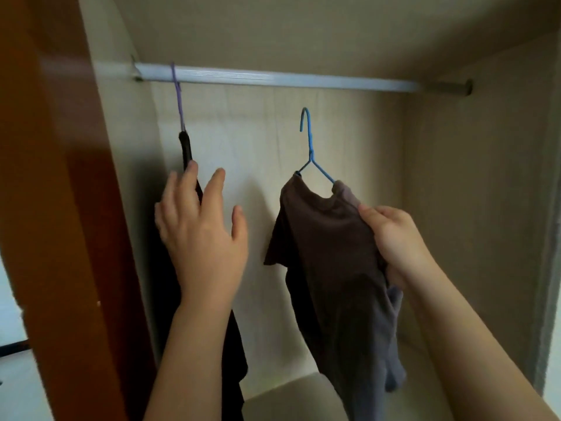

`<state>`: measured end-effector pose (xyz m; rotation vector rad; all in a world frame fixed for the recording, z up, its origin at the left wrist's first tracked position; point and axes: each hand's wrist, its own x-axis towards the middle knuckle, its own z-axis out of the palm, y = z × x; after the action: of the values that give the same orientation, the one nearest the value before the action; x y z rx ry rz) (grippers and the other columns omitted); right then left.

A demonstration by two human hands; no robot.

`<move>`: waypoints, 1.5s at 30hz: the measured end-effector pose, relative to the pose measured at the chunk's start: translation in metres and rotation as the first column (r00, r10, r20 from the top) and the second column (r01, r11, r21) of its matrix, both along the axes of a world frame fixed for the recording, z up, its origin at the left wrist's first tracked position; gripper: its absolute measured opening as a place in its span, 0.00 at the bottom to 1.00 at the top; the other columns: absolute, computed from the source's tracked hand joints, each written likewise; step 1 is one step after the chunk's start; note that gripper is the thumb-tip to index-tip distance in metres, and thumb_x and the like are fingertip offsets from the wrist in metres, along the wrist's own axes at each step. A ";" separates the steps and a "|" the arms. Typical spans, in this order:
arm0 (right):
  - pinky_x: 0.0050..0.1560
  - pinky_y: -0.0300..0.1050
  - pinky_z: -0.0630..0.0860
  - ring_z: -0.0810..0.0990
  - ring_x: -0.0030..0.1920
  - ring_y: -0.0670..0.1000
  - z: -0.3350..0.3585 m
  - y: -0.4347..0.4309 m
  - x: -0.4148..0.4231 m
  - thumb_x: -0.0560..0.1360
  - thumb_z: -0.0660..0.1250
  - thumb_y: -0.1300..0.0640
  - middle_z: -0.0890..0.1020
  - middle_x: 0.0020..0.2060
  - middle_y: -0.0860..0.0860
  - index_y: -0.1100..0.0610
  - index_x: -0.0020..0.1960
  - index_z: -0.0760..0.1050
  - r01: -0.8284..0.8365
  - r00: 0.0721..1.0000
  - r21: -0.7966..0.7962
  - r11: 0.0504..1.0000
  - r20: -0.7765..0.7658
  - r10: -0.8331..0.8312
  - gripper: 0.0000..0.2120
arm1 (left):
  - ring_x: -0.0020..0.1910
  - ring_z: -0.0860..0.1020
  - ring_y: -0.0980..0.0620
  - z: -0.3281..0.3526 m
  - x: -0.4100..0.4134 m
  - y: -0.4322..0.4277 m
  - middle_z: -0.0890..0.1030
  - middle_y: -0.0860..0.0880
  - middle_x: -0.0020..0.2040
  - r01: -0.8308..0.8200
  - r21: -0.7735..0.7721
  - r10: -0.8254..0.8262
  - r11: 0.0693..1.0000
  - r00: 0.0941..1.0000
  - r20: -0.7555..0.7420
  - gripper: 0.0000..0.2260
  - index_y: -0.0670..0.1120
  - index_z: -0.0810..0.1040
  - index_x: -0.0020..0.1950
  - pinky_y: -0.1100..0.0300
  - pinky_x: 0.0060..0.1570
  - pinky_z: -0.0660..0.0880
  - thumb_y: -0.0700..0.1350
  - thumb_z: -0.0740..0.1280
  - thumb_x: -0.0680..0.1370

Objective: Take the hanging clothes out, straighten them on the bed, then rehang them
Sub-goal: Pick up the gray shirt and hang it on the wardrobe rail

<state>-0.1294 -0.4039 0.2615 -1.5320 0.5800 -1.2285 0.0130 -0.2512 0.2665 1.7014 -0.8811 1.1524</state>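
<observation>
A brown-grey shirt (328, 268) hangs on a blue wire hanger (309, 144) whose hook is below the silver rail (273, 78) and free of it. My right hand (391, 238) grips the shirt's right shoulder and holds it up. A black garment (189, 153) hangs on a purple hanger (178, 98) hooked over the rail at the left. My left hand (200, 229) is spread open, its fingertips touching the black garment's upper edge.
The wardrobe has pale inner walls (473, 208) and a pale shelf (291, 396) at the bottom. A brown wooden door frame (60, 208) stands close at the left. The rail between the purple hanger and the right wall carries nothing.
</observation>
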 end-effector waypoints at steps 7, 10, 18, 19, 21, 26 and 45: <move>0.35 0.47 0.65 0.69 0.29 0.52 0.040 0.011 0.035 0.77 0.62 0.53 0.73 0.25 0.53 0.56 0.31 0.72 -0.024 0.981 -0.083 0.996 0.188 0.039 0.16 | 0.72 0.61 0.43 0.002 0.018 -0.005 0.58 0.45 0.75 0.112 -0.018 -0.113 0.994 0.956 -0.271 0.28 0.51 0.55 0.74 0.47 0.66 0.65 0.42 0.63 0.76; 0.35 0.47 0.65 0.68 0.33 0.54 0.058 0.015 0.054 0.78 0.60 0.55 0.71 0.31 0.57 0.63 0.40 0.73 -0.040 0.969 -0.131 0.991 0.237 0.070 0.13 | 0.69 0.66 0.43 -0.003 0.021 -0.004 0.61 0.47 0.74 0.109 -0.020 -0.110 0.994 0.961 -0.254 0.28 0.53 0.56 0.74 0.47 0.60 0.70 0.39 0.61 0.77; 0.35 0.47 0.62 0.65 0.32 0.52 0.089 0.014 0.120 0.77 0.58 0.54 0.68 0.31 0.56 0.59 0.38 0.69 -0.056 0.986 -0.222 0.974 0.142 0.089 0.12 | 0.67 0.69 0.45 -0.010 0.025 0.000 0.64 0.50 0.73 0.167 -0.099 -0.186 0.981 0.956 -0.227 0.28 0.54 0.61 0.72 0.58 0.57 0.68 0.32 0.59 0.76; 0.36 0.47 0.62 0.65 0.31 0.52 0.091 0.013 0.127 0.77 0.58 0.55 0.67 0.30 0.55 0.58 0.36 0.68 -0.057 0.987 -0.215 0.975 0.134 0.088 0.13 | 0.67 0.68 0.46 -0.011 0.025 0.001 0.64 0.51 0.73 0.173 -0.101 -0.192 0.980 0.954 -0.231 0.28 0.55 0.61 0.72 0.60 0.56 0.66 0.33 0.59 0.76; 0.36 0.46 0.63 0.65 0.29 0.50 0.094 0.012 0.137 0.77 0.58 0.55 0.67 0.27 0.52 0.57 0.31 0.65 -0.069 0.988 -0.190 0.979 0.124 0.094 0.16 | 0.68 0.67 0.48 -0.011 0.026 0.001 0.64 0.52 0.73 0.176 -0.102 -0.196 0.979 0.949 -0.245 0.28 0.55 0.60 0.72 0.63 0.56 0.63 0.33 0.59 0.76; 0.32 0.43 0.62 0.65 0.27 0.50 0.093 0.010 0.153 0.76 0.60 0.50 0.67 0.25 0.50 0.56 0.27 0.63 -0.134 0.983 -0.118 0.984 0.111 0.147 0.21 | 0.69 0.67 0.50 -0.012 0.025 0.001 0.64 0.52 0.73 0.188 -0.105 -0.209 0.977 0.947 -0.245 0.28 0.55 0.61 0.72 0.64 0.57 0.62 0.34 0.59 0.76; 0.30 0.34 0.65 0.71 0.35 0.47 -0.002 0.011 0.093 0.76 0.62 0.58 0.73 0.40 0.51 0.58 0.46 0.67 0.086 0.949 -0.526 0.846 -0.216 -0.230 0.05 | 0.66 0.69 0.49 -0.063 -0.013 -0.004 0.67 0.49 0.70 0.243 0.039 -0.219 0.969 0.924 -0.313 0.27 0.53 0.59 0.73 0.50 0.61 0.72 0.40 0.62 0.76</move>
<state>-0.0362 -0.3926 0.2596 -2.1656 0.5954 -1.3809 0.0004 -0.2554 0.2035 1.7262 -0.9095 0.6812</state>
